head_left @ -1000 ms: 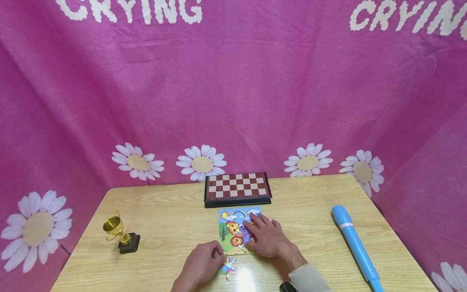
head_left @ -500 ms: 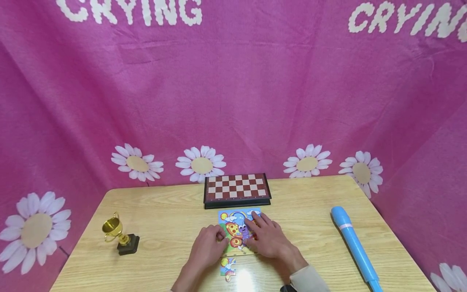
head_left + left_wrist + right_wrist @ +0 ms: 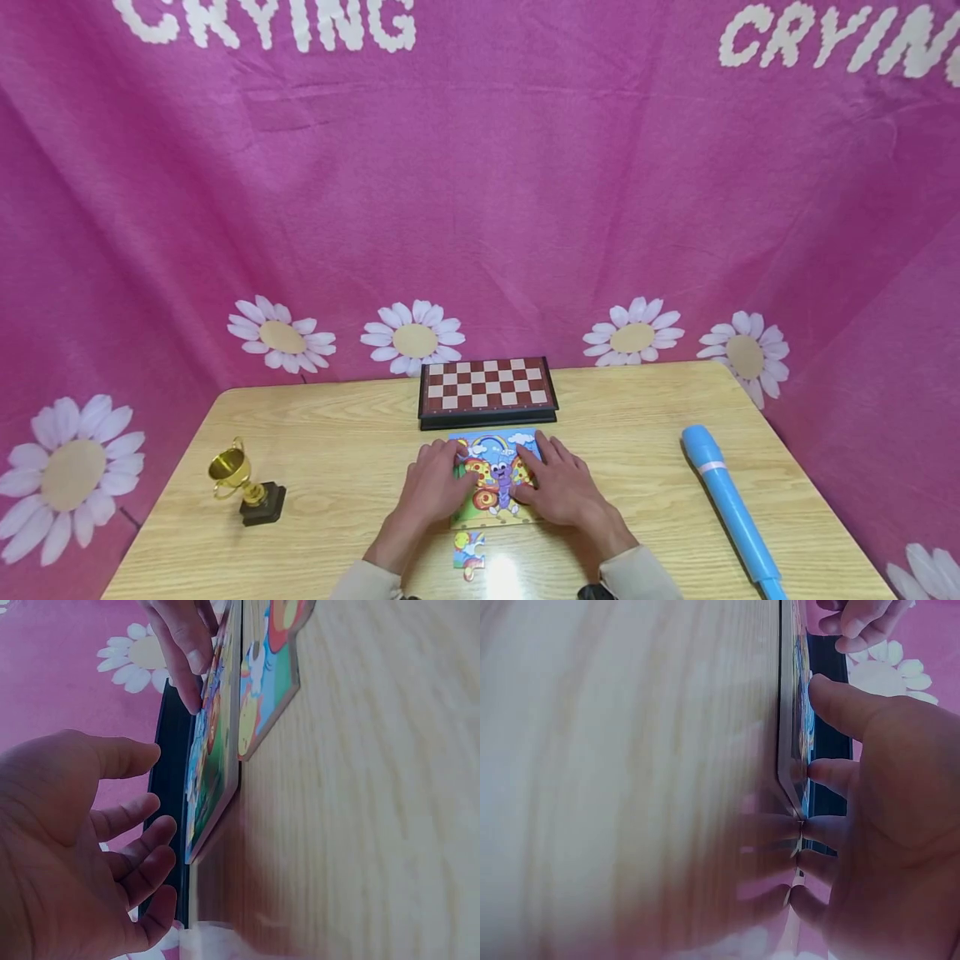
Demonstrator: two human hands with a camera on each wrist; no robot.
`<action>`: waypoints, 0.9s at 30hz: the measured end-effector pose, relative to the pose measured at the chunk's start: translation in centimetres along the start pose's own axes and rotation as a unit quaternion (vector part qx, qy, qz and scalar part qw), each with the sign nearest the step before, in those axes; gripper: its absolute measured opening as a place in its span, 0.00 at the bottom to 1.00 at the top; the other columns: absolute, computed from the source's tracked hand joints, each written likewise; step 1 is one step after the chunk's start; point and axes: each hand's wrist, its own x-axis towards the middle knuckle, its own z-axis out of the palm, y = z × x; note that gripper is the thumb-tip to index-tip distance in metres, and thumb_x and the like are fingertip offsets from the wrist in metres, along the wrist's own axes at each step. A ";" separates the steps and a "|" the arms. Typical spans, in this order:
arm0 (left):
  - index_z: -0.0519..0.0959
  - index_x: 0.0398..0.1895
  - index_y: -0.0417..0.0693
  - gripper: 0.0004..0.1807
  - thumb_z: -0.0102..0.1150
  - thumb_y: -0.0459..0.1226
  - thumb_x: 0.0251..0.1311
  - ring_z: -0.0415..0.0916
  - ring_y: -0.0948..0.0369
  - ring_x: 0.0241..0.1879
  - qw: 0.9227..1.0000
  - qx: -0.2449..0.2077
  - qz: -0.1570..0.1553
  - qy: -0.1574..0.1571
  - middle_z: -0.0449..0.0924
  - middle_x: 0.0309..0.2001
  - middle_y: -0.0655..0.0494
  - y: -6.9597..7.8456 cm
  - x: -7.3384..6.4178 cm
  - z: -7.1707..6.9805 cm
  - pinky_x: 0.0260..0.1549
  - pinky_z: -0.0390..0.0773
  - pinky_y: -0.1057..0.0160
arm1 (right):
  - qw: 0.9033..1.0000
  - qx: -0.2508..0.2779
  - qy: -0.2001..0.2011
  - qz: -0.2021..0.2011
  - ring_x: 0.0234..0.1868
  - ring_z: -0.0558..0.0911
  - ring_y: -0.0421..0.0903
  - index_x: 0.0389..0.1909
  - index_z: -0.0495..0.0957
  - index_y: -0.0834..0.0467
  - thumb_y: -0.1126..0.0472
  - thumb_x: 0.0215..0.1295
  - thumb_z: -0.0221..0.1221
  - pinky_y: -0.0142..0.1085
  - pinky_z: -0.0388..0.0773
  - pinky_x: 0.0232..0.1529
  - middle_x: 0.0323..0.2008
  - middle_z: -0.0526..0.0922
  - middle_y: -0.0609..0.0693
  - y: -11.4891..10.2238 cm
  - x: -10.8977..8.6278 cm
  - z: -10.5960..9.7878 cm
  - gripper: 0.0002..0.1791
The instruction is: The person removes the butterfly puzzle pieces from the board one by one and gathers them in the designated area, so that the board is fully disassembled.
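A jigsaw puzzle (image 3: 491, 512) with a purple butterfly lies flat in the middle of the wooden table. My left hand (image 3: 437, 485) is over its left side; the left wrist view shows the fingers relaxed and spread apart, with nothing between thumb and fingers. On the right side, my right hand (image 3: 567, 492) rests with thumb and index finger on the picture, while the other fingertips reach past the puzzle's edge to the tabletop in the right wrist view. Just in front of the puzzle lies a loose joined puzzle section (image 3: 469, 552) showing a sun.
Behind the puzzle sits a folded chessboard case (image 3: 487, 387). A gold trophy cup (image 3: 247, 483) on a black base stands at the left, and a long blue tube-like object (image 3: 731, 504) lies at the right. A pink flowered curtain (image 3: 495, 183) hangs behind the table (image 3: 337, 450).
My left hand has moved from beside the loose section up and onto the puzzle's left side, its fingers loosening. My right hand has shifted slightly right, uncovering more of the butterfly.
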 end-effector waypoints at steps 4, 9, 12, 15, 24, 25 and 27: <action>0.77 0.47 0.50 0.18 0.63 0.47 0.56 0.64 0.57 0.45 1.000 -0.017 -0.013 -0.015 0.73 0.43 0.55 0.0 0.5 0.4 0.42 0.67 0.53 | 1.000 0.001 -0.006 0.009 0.74 0.55 0.61 0.70 0.64 0.49 0.40 0.66 0.53 0.60 0.57 0.67 0.74 0.55 0.59 0.0 0.0 0.0 0.35; 0.77 0.51 0.50 0.21 0.63 0.48 0.57 0.64 0.56 0.48 0.999 -0.021 -0.020 -0.020 0.73 0.47 0.53 -0.1 1.1 1.0 0.46 0.67 0.49 | 1.000 -0.005 -0.007 0.009 0.74 0.55 0.61 0.70 0.64 0.50 0.40 0.65 0.54 0.60 0.57 0.66 0.74 0.55 0.59 -0.1 0.0 -0.1 0.35; 0.77 0.52 0.50 0.22 0.64 0.48 0.56 0.64 0.55 0.48 1.000 -0.005 -0.023 -0.018 0.73 0.47 0.52 -0.1 1.4 1.3 0.45 0.66 0.49 | 1.000 -0.009 -0.005 0.007 0.74 0.56 0.61 0.70 0.64 0.50 0.40 0.64 0.55 0.60 0.58 0.66 0.74 0.56 0.60 -0.2 0.0 -0.1 0.36; 0.78 0.54 0.49 0.24 0.65 0.49 0.55 0.63 0.54 0.48 0.999 0.011 -0.028 -0.019 0.73 0.48 0.51 0.1 1.6 1.5 0.45 0.65 0.49 | 1.000 -0.009 -0.004 0.006 0.74 0.56 0.61 0.70 0.65 0.50 0.40 0.64 0.55 0.60 0.58 0.66 0.74 0.56 0.60 -0.2 0.0 -0.1 0.36; 0.78 0.51 0.50 0.25 0.68 0.49 0.52 0.66 0.54 0.48 0.999 0.027 -0.042 -0.014 0.74 0.50 0.50 0.5 2.3 1.8 0.45 0.63 0.48 | 1.000 -0.020 -0.013 0.004 0.74 0.56 0.62 0.70 0.64 0.51 0.38 0.64 0.54 0.58 0.58 0.68 0.74 0.56 0.60 -0.2 0.0 0.0 0.37; 0.78 0.50 0.50 0.24 0.68 0.50 0.51 0.66 0.54 0.48 0.999 0.028 -0.043 -0.014 0.74 0.49 0.50 0.6 2.3 1.8 0.45 0.62 0.48 | 1.000 -0.023 -0.013 0.004 0.74 0.56 0.62 0.70 0.64 0.51 0.38 0.64 0.54 0.58 0.58 0.68 0.74 0.56 0.60 -0.2 0.1 0.0 0.37; 0.78 0.49 0.50 0.24 0.68 0.49 0.51 0.67 0.54 0.47 0.998 0.030 -0.046 -0.012 0.75 0.48 0.51 0.6 2.5 1.9 0.44 0.62 0.48 | 1.000 -0.025 -0.014 0.004 0.74 0.56 0.62 0.70 0.64 0.51 0.38 0.65 0.54 0.57 0.58 0.68 0.74 0.56 0.60 -0.2 0.1 0.0 0.37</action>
